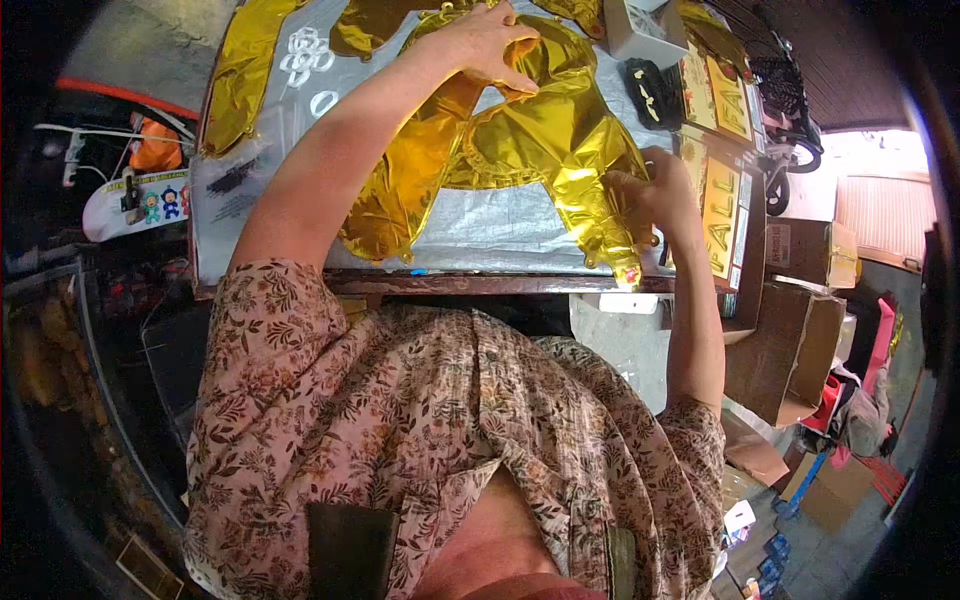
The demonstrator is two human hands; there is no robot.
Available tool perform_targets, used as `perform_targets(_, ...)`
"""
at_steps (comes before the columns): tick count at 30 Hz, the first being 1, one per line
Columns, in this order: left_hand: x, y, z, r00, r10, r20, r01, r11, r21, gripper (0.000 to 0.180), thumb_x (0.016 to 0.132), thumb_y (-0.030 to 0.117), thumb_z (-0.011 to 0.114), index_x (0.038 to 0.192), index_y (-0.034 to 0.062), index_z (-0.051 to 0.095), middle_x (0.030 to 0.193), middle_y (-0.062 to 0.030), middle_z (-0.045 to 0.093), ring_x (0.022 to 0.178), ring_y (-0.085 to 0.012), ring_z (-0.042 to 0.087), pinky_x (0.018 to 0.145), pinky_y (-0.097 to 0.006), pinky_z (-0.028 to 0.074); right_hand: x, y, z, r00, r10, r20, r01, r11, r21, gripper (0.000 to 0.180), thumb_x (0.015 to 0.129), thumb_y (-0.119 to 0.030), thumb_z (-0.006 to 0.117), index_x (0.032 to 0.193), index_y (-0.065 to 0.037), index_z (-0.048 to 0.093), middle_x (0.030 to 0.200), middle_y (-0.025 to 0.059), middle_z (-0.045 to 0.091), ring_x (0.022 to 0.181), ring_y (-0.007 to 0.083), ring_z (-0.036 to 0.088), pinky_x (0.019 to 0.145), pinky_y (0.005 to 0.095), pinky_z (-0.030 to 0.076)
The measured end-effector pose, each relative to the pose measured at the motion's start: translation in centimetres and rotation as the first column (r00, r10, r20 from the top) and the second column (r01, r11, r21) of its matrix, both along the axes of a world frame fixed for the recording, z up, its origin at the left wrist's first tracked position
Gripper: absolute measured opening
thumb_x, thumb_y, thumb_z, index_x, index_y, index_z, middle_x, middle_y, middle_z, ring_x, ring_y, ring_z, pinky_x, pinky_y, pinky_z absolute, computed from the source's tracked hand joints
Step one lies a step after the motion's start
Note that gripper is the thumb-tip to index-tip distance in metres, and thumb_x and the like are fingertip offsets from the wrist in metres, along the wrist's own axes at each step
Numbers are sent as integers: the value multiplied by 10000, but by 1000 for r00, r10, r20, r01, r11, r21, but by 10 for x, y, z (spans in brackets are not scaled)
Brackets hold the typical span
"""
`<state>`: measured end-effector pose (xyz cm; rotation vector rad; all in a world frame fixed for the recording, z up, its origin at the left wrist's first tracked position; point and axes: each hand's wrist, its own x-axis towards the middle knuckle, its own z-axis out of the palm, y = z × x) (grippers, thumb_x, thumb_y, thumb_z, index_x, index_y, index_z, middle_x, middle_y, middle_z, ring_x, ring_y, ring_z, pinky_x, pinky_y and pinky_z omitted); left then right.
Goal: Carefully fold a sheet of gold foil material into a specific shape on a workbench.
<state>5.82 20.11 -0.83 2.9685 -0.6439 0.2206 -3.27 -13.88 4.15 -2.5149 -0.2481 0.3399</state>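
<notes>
Two printed yellow panels, the upper panel [715,95] and the lower panel [712,210], stand at the table's right side, each with large gold lettering. More printing runs along a white board [135,208] bearing coloured cartoon figures, left of the table [330,284]. I log one large gold foil piece [572,125] on the tabletop, in front of the wearer and under both hands. Left hand [482,45]: spread over its upper part, thumb apart from the fingers. Right hand [662,195]: curled at its right edge; fingertips poorly seen, so I cannot tell whether they pinch. Around it: one long foil strip [240,85] at far left, one cluster of white rings [305,55], one loose ring [323,102], one black packet [650,95]. The left forearm [345,150] blocks part of my view of the tabletop.
</notes>
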Motion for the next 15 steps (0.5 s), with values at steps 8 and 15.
perform_targets(8, 17, -8, 4, 979, 13, -204, -5, 999, 40, 994, 729, 789, 750, 1569, 362, 435, 1475, -144, 428, 1379, -373, 429, 1141, -482, 405, -7, -13, 10, 886, 73, -459, 272, 719, 639, 385, 888, -105, 788, 1219, 63, 686, 1047, 109, 758, 885, 165, 719, 828, 292, 565)
perform_targets(15, 22, -3, 2, 979, -26, -204, 36, 998, 47, 1045, 695, 803, 766, 1586, 391, 405, 1436, -165, 429, 1355, -401, 434, 1136, -497, 403, -21, 11, 16, 848, 90, -522, 432, 453, 780, 427, 896, -115, 752, 1275, 51, 649, 1115, 125, 744, 920, 192, 732, 853, 299, 579)
